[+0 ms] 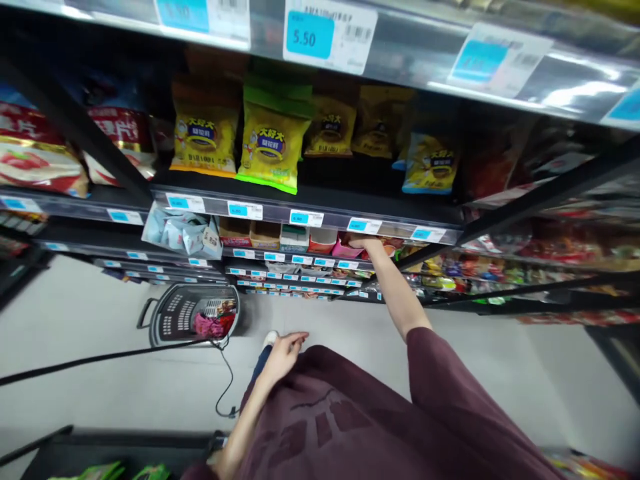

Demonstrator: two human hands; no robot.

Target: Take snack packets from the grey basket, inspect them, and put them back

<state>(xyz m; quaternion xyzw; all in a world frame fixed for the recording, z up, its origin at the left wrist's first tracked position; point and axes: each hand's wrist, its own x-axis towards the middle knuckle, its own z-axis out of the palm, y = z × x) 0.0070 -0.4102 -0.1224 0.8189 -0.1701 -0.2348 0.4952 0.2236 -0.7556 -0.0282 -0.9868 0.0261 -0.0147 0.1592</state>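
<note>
My right hand point(364, 242) reaches under a shelf edge to a pink open box point(345, 249) on the lower shelf. Its fingers are over or inside the box and mostly hidden, so what they touch I cannot make out. Beside the pink box stand a red-edged white box point(323, 241), a teal and white box point(295, 239) and a brown carton point(265, 235). In front of my body hangs my left hand point(284, 357), holding nothing, its fingers loosely stretched and apart.
A grey shopping basket point(173, 303) with pink and red packages point(213, 325) stands on the floor to the left. Yellow snack bags point(275, 143) line the shelf above. Light-blue packets point(183, 233) fill a box at the left. A thin black cable point(230, 380) hangs near my left arm.
</note>
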